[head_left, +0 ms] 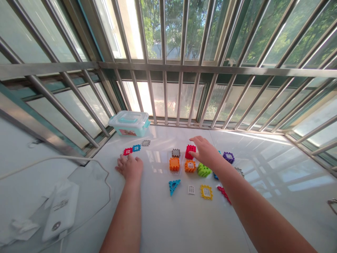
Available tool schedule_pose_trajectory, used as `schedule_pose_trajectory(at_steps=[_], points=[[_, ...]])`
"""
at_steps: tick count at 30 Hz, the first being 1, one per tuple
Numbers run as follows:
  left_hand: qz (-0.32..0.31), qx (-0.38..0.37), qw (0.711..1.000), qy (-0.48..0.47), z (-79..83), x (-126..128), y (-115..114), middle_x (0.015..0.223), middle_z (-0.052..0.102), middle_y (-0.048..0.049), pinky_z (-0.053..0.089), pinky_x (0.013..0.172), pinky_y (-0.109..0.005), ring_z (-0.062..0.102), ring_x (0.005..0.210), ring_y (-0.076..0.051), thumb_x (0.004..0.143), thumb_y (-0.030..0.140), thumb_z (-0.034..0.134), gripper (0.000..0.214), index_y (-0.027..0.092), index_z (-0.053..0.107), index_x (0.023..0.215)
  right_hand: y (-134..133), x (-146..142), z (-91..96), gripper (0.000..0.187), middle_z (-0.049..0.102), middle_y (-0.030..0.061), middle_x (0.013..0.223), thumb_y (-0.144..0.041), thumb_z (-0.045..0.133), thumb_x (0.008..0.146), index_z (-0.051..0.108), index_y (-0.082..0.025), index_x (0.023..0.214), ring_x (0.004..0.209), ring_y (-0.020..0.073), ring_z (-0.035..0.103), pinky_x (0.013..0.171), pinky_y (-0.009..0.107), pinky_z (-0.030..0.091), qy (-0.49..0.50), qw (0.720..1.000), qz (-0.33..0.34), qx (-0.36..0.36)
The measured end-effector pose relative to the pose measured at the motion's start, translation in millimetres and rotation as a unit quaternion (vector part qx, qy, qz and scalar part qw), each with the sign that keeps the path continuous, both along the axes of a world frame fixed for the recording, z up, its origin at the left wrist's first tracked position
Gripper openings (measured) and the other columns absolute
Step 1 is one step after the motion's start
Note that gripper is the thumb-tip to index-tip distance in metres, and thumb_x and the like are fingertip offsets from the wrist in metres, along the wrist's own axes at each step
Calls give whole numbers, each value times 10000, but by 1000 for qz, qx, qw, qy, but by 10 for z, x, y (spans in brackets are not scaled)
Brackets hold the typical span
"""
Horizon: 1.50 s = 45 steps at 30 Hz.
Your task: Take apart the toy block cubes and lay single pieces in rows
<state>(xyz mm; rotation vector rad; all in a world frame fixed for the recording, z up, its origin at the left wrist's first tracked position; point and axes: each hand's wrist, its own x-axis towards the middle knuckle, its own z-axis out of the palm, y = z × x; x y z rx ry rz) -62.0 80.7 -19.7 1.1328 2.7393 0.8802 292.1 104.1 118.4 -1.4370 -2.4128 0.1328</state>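
My left hand [131, 167] rests on the white surface, fingers spread, with the fingertips at the near edge of a red window tile [127, 151]. A blue window tile [136, 148] and a grey tile [146, 143] lie just beyond. My right hand [204, 151] is over a red block [189, 152], its thumb in front and its fingers apart behind; whether it touches the block is unclear. Close by stand a grey block [176, 153], an orange block [174, 164], an orange block with a white window [190, 166] and a green block [204, 170].
A lidded clear box [129, 123] stands by the metal bars [180, 95]. Nearer lie a blue triangle [173, 186], a white window piece [191, 190], a yellow frame [206, 192] and a red piece [223, 194]. A purple block [228, 157] is rightward; a white power strip [61, 211] with cable is left.
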Motion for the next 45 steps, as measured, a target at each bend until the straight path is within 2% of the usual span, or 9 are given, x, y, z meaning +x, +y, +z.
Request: schedule_pose_trajectory(at_steps=[8,12,18,22,26,29,32,37,45], points=[[10,11,1000,27,3,11,-50,1635,412,-218,197,1227,-722,312,1535,-434,923,473,595,390,186,668,1176,-519,-127,202,298,672,110,1283,-314,587,1009,619,-241,1295,1183,304,637,1017,482,539,158,983,0,89],[7,31,999,27,13,-10,-53,1387,618,-205,205,1192,-744,480,1375,-438,899,436,624,285,195,673,1042,-713,-295,270,244,715,97,1173,-347,560,1035,640,-244,1242,1086,279,664,955,446,555,232,963,-14,133],[20,105,994,1,-9,-107,-53,1154,689,-192,210,1123,-788,569,1213,-470,787,440,753,349,212,641,1027,-865,-454,435,269,730,93,1135,-347,563,1037,641,-276,1285,1051,278,682,932,449,575,270,954,-13,132],[4,195,980,-31,4,-116,-30,1187,670,-142,331,1142,-665,601,1202,-378,732,331,793,403,233,594,1068,-913,-496,428,266,732,91,1119,-367,557,1054,630,-271,1291,1065,272,681,946,439,563,274,954,14,118],[-95,344,901,-246,47,-8,59,1243,643,-89,532,994,-422,707,991,-209,742,351,825,549,248,532,1194,-937,-571,266,282,731,91,1123,-418,553,1064,634,-253,1278,1065,257,688,945,404,552,278,956,24,86],[-197,390,795,-420,84,103,112,1254,643,-71,555,981,-396,725,967,-174,694,367,898,624,249,526,1182,-910,-680,113,320,740,84,1115,-457,540,1064,630,-240,1281,994,237,707,899,374,553,290,956,2,35],[-256,381,736,-498,135,197,99,1316,643,-85,543,1043,-436,708,1097,-206,688,353,927,583,245,573,1138,-828,-853,-14,376,758,68,1068,-499,530,1059,611,-228,1306,808,198,717,764,329,545,307,948,-63,-58],[-312,347,693,-549,233,287,-10,1410,616,-74,536,1088,-480,659,1239,-257,699,332,940,540,277,609,1122,-674,-1264,-148,416,778,69,1016,-516,590,1023,614,-204,1297,856,227,743,759,332,525,287,944,-106,-126],[-368,257,656,-607,257,300,-113,1430,608,-68,574,1001,-463,698,1111,-261,632,353,985,577,290,649,1097,-637,-1600,-288,155,757,63,982,-342,543,1057,636,-232,1115,864,227,703,717,309,468,228,967,-88,-72]])
